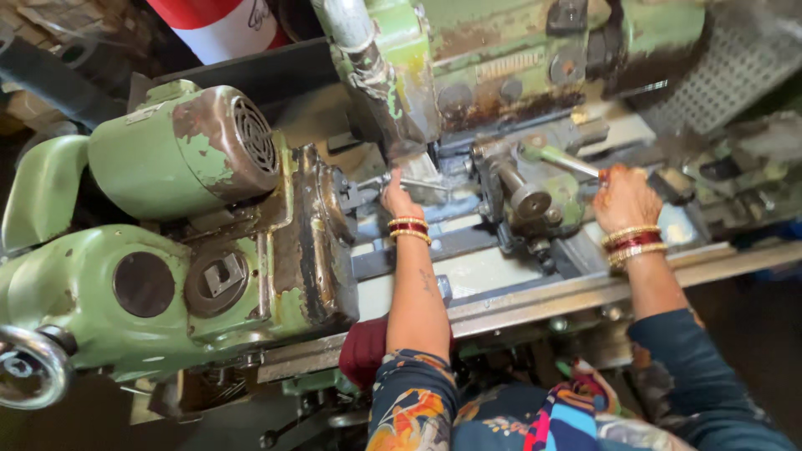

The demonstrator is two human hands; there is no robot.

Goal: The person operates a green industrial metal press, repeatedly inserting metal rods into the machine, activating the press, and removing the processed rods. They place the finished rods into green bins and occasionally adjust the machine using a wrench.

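We see the rod (416,184), a thin metal bar lying level in the middle of the lathe (276,242), running from the chuck (347,196) on the left toward the tailstock (526,196) on the right. Our left hand (398,200) reaches up to it, fingers curled about its left end just beside the chuck; whether they grip it tight we cannot tell. Our right hand (622,199) is closed around the lever (561,160), a green bar slanting up-left into the tailstock. Both wrists carry red and gold bangles (408,228).

The bed (535,292) runs pale and worn beneath both forearms, its front rail crossing toward the right. Left of the chuck stands the headstock, green with paint flaking to rust, and above it sits the round motor (192,146) with a slotted end cap. A handwheel (29,367) shows at the lower left corner.
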